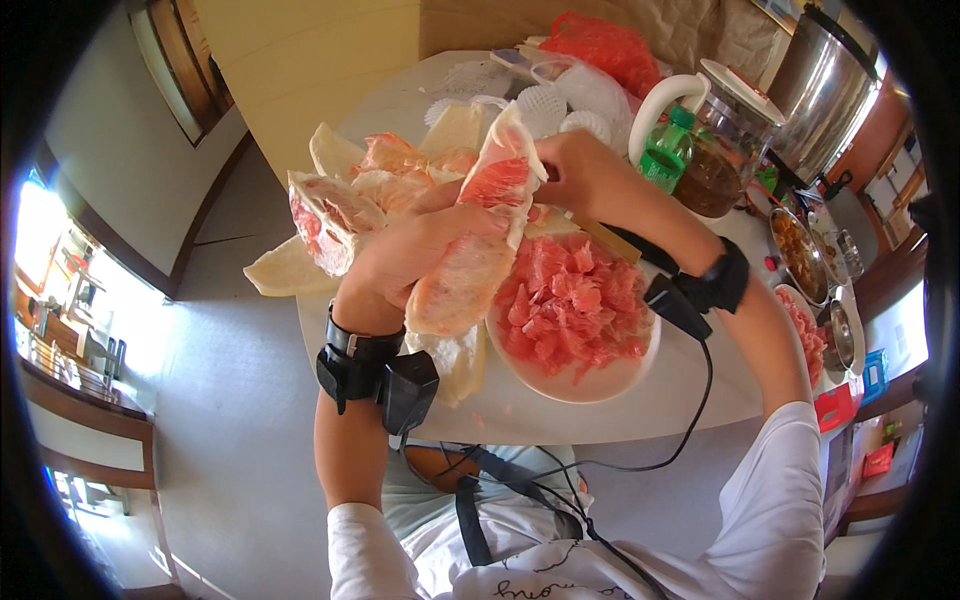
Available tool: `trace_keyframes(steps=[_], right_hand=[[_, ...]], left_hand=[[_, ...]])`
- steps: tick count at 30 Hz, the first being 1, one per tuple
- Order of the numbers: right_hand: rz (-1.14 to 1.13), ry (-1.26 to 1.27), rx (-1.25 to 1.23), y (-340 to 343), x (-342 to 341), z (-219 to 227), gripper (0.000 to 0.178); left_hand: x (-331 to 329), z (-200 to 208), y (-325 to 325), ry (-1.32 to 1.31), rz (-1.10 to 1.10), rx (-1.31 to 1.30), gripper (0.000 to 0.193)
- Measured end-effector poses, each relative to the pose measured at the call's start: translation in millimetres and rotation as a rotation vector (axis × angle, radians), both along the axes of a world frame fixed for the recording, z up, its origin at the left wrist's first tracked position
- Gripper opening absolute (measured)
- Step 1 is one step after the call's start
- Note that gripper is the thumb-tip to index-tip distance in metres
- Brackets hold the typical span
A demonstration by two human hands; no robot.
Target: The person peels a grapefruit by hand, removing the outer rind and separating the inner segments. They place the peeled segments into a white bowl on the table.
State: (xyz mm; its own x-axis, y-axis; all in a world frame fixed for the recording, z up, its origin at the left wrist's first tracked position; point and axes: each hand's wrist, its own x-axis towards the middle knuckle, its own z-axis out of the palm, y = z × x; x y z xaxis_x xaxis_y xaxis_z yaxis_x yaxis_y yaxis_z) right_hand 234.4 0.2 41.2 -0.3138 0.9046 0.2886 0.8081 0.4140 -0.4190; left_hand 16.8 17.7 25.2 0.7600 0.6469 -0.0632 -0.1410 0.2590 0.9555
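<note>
A pomelo segment is held up over the table, its pale membrane pulled partly back from the pink flesh. My left hand is closed around it from the left side. Bent fingers of my right hand grip its upper right edge; some fingertips are hidden behind it. Just below and to the right, a white plate holds a heap of peeled pink pomelo pulp. Beyond my left hand lie thick white pomelo peel, an unpeeled chunk and torn membranes.
White foam netting and a red plastic bag lie at the back. A green bottle, a glass pitcher of brown liquid and a large steel pot stand at the right. Black cables hang from my wrist straps.
</note>
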Motion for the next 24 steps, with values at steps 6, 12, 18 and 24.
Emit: trace_keyframes(steps=[6,12,18,24], right_hand=[[-0.135,0.163,0.102,-12,-3,17,0.012],[0.124,-0.237,0.754,-43,-19,27,0.015],[0.340,-0.511,0.868,-37,-23,23,0.010],[0.318,-0.660,0.776,-43,-19,25,0.007]], left_hand=[[-7,-15,14,0.262,-0.065,1.244,0.030],[3,-31,16,-0.115,-0.114,1.097,0.027],[2,-29,1,-0.002,-0.131,0.839,0.025],[8,-43,17,-0.258,-0.155,1.271,0.023]])
